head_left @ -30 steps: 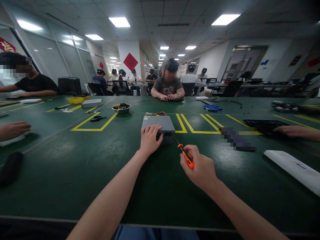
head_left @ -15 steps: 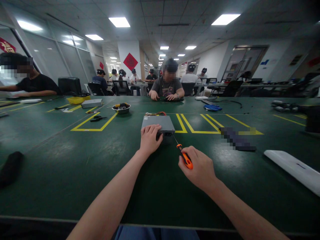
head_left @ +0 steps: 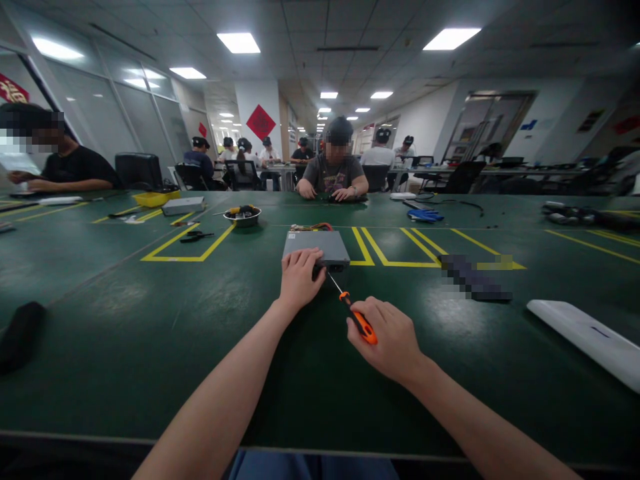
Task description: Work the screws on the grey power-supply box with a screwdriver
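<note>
**Screwdriver (head_left: 357, 322) held up to a grey metal casing (head_left: 316, 247)**
The left hand (head_left: 301, 280) lies spread on the casing, which sits on the green worktop (head_left: 125, 347); the right hand (head_left: 385, 340) closes around the orange handle, its tip just at the casing's front edge.

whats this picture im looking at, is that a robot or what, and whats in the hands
No robot here: these are a person's own arms, seen from a camera worn on their head, looking forward and down. The left hand rests on a grey metal box on a dark green work table. The right hand holds an orange-handled screwdriver, its tip near the box. Farther off lie a steel bowl and scissors, and other people sit at the table.
</note>
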